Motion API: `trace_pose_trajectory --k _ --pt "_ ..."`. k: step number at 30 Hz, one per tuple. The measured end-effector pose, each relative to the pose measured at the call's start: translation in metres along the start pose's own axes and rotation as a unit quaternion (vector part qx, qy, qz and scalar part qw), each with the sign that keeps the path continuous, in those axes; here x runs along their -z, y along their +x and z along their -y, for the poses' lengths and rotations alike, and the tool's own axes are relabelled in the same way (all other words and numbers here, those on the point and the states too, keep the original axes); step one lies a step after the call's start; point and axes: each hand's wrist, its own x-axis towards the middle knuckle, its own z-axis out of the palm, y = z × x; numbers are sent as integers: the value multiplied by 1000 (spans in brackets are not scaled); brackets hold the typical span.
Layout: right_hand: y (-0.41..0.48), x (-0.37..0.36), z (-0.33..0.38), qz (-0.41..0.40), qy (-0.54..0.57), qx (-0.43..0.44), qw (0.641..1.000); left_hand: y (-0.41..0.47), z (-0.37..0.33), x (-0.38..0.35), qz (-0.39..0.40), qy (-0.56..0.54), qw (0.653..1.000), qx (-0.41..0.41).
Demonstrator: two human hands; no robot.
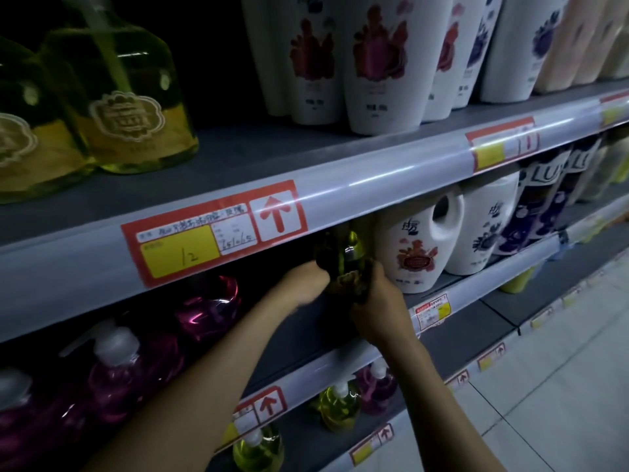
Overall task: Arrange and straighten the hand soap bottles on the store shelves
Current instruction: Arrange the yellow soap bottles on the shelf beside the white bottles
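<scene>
A yellow-green hand soap bottle [343, 257] stands in shadow on the middle shelf [452, 284], under the upper shelf's edge. My left hand [306, 281] grips its left side and my right hand [377, 304] grips its right side. Pink pump soap bottles [119, 369] stand in a row to the left on the same shelf. More yellow-green bottles [129, 107] stand on the top shelf at left. The held bottle's top is hidden by the shelf edge.
White jugs with flower labels [415, 247] stand right beside the held bottle. Tall white bottles [381, 63] fill the top shelf. Yellow and pink pump bottles [340, 407] sit on the lower shelf. A red price tag [211, 233] is on the shelf rail. The tiled floor [561, 386] lies at right.
</scene>
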Motion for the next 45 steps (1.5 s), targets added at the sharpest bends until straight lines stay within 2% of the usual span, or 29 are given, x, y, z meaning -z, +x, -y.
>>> trace_pose_trajectory --k 5,8,11,13,17,25,32,37,41,43,45 --pt "-7 13 -1 -33 2 72 997 -27 16 -1 -54 -67 995 -53" --pt "-9 15 -2 27 40 97 994 -48 30 1 -82 -89 990 -65" --pt "-13 13 0 104 94 109 984 -65 41 5 -44 -133 988 -58" --pt "-15 11 -1 98 104 118 983 -71 45 6 -21 -155 986 -55" --pt "-22 16 0 87 121 130 980 -82 43 2 -73 -177 978 -77" --pt "-61 43 10 86 140 162 973 -126 43 -2 -137 -109 976 -132" --pt "-109 82 43 56 172 214 960 -183 15 31 -148 -71 966 -198" --pt "-138 111 76 18 222 258 940 -229 -15 65 -201 20 944 -259" --pt "-150 131 120 -28 316 313 895 -255 -51 105 -232 18 925 -302" --pt "-144 142 146 -35 307 350 884 -256 -69 128 -252 10 914 -319" --pt "-128 150 168 -37 262 374 889 -249 -84 150 -258 -1 908 -330"
